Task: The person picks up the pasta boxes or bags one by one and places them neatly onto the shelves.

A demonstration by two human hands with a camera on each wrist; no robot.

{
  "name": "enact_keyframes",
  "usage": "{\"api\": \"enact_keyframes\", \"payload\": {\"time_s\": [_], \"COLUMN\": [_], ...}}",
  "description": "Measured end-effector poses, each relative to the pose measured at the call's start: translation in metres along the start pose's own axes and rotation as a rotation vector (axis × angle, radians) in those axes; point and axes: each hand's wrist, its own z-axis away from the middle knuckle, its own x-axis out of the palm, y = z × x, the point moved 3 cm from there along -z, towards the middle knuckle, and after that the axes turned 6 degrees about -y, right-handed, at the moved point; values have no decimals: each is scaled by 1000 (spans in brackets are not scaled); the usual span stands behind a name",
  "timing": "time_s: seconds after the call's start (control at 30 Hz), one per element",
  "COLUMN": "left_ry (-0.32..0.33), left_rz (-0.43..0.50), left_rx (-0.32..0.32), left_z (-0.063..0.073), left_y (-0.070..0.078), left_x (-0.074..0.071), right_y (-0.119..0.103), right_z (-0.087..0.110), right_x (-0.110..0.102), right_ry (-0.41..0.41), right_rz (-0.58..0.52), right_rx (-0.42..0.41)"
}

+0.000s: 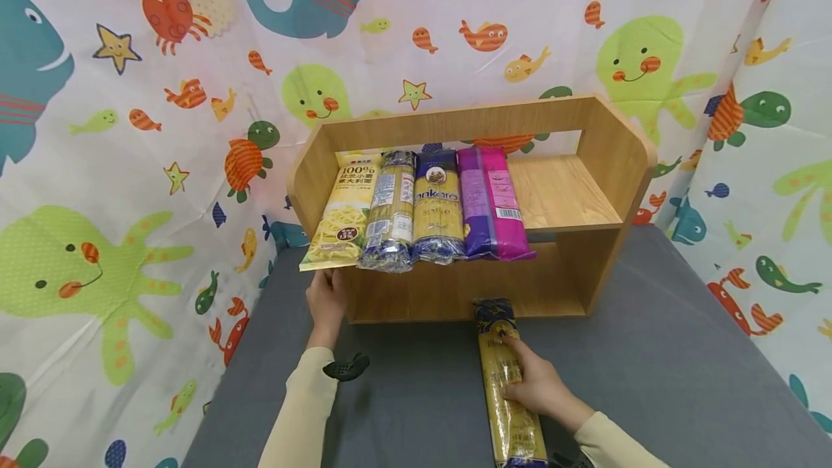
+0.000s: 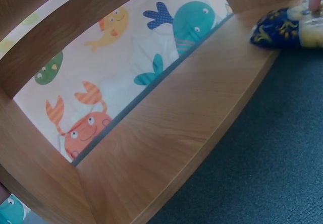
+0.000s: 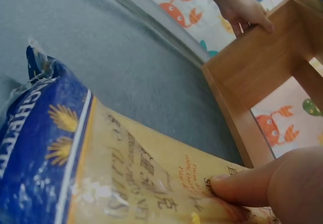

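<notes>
My right hand (image 1: 539, 380) grips a long pack of spaghetti (image 1: 499, 370), its thumb on the clear yellow front. The pack's dark blue far end (image 2: 275, 30) overlaps the lower board's front edge in the left wrist view; its other end (image 3: 35, 148) points toward me. My left hand (image 1: 327, 302) holds the left side panel of a wooden two-tier shelf (image 1: 455, 295). In the right wrist view the left thumb lies along the panel's inner face (image 3: 257, 57), with fingers on the outer side.
Side by side on the upper board lie a pale yellow pasta pack (image 1: 343, 211), a clear spaghetti pack (image 1: 390, 211), a blue and yellow pack (image 1: 438, 208) and a pink and purple pack (image 1: 495, 204). Their ends overhang the front. A sea-creature curtain (image 1: 403, 13) surrounds the grey table (image 1: 403, 396).
</notes>
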Motion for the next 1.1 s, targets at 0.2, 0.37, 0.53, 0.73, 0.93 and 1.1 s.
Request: {"api": "enact_keyframes", "payload": {"time_s": [0.2,0.37,0.53,0.73,0.93,1.1], "left_ry": [7,31,38,30,36,46], "left_rz": [4,-19,-24,-19,-15,-9], "left_rx": [20,37,38,38,54,70], "left_z": [-1,-2,-2,-2,-3,-4], "left_y": [-2,-3,-4,-4,-4,-4], "left_x": [1,1,-1,0,2,1], "right_y": [21,37,50,62,68,69], "right_z": [20,32,41,48,58,68], "right_x": [-17,-25,-29,-32,-39,-55], "right_ry": [-3,-19,-9,-63,-112,-224], "right_rz": [-67,-122,-182,-337,-470,-570], "right_rx": [56,87,93,33,17,40]}}
